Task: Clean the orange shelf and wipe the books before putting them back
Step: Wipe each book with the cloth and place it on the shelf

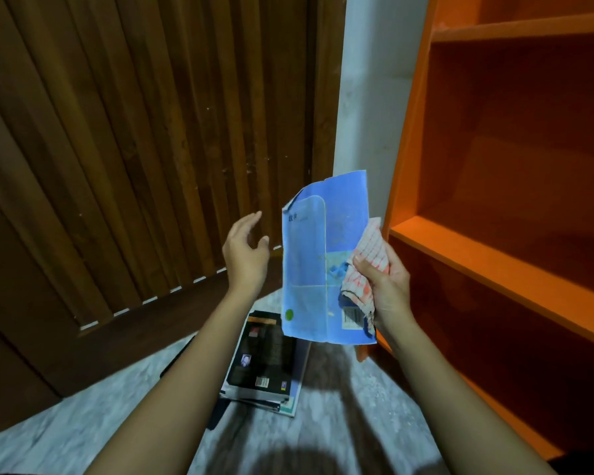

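Note:
A thin blue book is held upright in the air just left of the orange shelf. My right hand grips the book's right edge together with a white and orange checked cloth pressed against its cover. My left hand hovers a little to the left of the book, fingers relaxed, touching nothing. On the floor below lies a stack of books with a dark-covered one on top. The shelf compartments in view hold nothing.
A dark wooden slatted door fills the left and back. A white wall strip stands between it and the shelf. The floor is pale marbled tile, and a dark shadow falls across it near the bottom.

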`<state>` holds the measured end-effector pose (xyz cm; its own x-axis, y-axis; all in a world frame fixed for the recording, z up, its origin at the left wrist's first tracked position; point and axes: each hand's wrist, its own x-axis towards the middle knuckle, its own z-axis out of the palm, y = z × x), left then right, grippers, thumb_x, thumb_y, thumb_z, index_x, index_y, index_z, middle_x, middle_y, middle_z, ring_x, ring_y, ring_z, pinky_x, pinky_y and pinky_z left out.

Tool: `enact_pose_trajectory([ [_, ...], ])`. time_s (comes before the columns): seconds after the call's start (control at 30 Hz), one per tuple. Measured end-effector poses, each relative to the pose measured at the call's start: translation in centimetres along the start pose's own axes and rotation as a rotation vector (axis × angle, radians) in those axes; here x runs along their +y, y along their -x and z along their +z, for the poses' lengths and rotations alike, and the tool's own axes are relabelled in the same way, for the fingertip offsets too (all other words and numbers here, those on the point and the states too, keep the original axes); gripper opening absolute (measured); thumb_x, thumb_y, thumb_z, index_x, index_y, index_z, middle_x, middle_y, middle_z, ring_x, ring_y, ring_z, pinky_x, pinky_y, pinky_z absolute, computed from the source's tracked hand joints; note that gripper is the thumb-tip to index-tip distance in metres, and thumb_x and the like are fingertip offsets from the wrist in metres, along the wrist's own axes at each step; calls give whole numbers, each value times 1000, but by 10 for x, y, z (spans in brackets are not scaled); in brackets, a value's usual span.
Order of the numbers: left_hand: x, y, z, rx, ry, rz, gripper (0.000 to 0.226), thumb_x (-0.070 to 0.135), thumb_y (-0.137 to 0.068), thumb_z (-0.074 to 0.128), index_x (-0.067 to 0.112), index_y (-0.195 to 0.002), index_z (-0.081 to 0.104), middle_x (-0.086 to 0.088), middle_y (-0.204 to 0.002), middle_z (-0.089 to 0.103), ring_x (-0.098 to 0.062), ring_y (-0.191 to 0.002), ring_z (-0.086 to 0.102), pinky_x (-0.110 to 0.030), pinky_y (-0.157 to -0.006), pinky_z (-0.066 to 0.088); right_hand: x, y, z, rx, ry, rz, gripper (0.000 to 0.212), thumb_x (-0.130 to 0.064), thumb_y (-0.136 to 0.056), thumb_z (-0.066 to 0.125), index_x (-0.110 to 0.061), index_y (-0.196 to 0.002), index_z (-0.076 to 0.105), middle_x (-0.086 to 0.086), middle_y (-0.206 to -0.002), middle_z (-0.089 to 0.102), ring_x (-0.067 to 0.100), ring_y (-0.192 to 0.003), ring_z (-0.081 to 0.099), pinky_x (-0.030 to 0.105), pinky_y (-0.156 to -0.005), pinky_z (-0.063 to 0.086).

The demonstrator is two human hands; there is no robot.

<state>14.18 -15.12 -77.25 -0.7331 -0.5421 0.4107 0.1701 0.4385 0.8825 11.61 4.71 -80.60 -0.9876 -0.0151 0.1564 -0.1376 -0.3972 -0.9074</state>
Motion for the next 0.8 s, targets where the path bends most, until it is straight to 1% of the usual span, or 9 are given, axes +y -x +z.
enact_pose_trajectory([
  [0.17,26,6,26,-268,78,90,40,25,-98,49,29,-138,45,14,-102,58,-5,-96,52,-30,-88,50,3,15,10,3,236,-146,53,3,-82,65,-11,-131,52,8,-125,61,19,-113,60,25,-87,54],
  [0.23,30,6,37,-352,99,52,42,34,-99,43,35,-141,38,19,-83,48,-8,-84,50,-38,-86,51,8,20,11,-19,308,-194,53,1,-82,66,-14,-131,53,6,-126,61,18,-115,59,28,-91,52],
  [0.3,33,8,42,-353,80,34,46,44,-98,41,38,-143,34,20,-77,45,-2,-77,51,-35,-84,51,12,24,11,-38,411,-236,54,-4,-82,68,-22,-131,54,-1,-126,62,12,-115,59,32,-95,51],
  [0.37,38,12,43,-320,64,17,52,53,-95,39,39,-144,30,23,-81,46,3,-77,52,-32,-82,52,16,26,9,-51,492,-266,55,-11,-81,69,-28,-131,54,-9,-126,60,6,-117,56,32,-98,48],
  [0.43,40,15,42,-291,16,21,58,56,-93,40,39,-146,25,18,-95,50,1,-84,52,-29,-80,50,19,28,10,-70,599,-326,56,-13,-80,70,-29,-131,54,-17,-125,56,0,-117,52,20,-99,43],
  [0.5,35,13,41,-256,-31,21,61,58,-92,42,39,-146,22,11,-112,53,-2,-97,51,-29,-85,48,22,30,13,-78,686,-389,57,-10,-79,71,-25,-131,54,-19,-120,54,-6,-111,49,4,-92,37],
  [0.57,29,11,40,-235,-65,25,61,56,-91,45,39,-145,21,2,-120,58,-10,-104,58,-38,-88,54,26,35,16,-81,750,-461,57,-9,-79,71,-20,-132,54,-15,-115,57,-10,-104,47,-4,-84,33],
  [0.7,29,15,41,-185,-195,65,49,36,-100,37,19,-144,23,-10,-93,64,-18,-75,65,-35,-64,58,34,40,15,-72,875,-598,58,-11,-76,64,-20,-133,53,0,-110,65,9,-96,58,10,-75,40],
  [0.8,33,15,39,-132,-191,80,44,30,-101,33,14,-141,24,-10,-89,61,-21,-73,64,-40,-62,57,36,42,17,-61,988,-659,62,-10,-75,63,-23,-135,50,0,-105,63,18,-91,60,18,-69,39],
])
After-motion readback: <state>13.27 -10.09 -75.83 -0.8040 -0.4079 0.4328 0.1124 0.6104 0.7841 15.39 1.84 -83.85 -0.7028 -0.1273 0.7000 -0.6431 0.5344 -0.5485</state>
